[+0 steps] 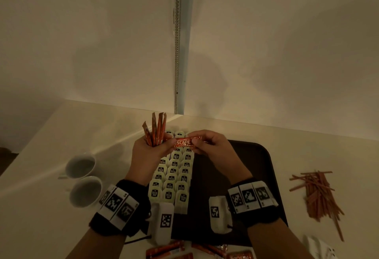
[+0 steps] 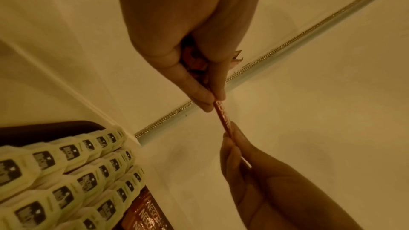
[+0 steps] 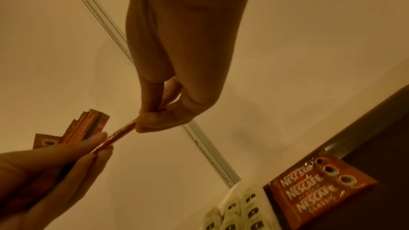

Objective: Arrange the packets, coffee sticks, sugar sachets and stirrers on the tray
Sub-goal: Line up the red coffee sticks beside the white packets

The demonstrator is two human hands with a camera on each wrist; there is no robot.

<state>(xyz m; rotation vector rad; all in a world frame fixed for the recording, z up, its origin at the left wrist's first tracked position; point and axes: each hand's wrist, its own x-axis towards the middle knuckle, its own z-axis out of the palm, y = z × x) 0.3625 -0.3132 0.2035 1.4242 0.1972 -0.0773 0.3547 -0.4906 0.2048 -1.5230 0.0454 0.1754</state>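
Both hands hold one red Nescafe coffee stick [image 1: 183, 143] level above the far end of the dark tray [image 1: 258, 156]. My left hand [image 1: 167, 143] pinches its left end and also grips a bunch of coffee sticks [image 1: 155, 131] standing upright in the fist. My right hand [image 1: 198, 142] pinches the stick's right end. Cream packets [image 1: 174, 176] lie in three neat rows along the tray's left side. In the right wrist view, three coffee sticks [image 3: 314, 190] lie side by side on the tray beside the packets [image 3: 243, 207].
A loose pile of brown stirrers [image 1: 317, 195] lies on the table right of the tray. Two white cups [image 1: 81, 165] [image 1: 86, 191] stand to the left. More coffee sticks [image 1: 170, 250] lie at the near edge. Walls meet just behind the table.
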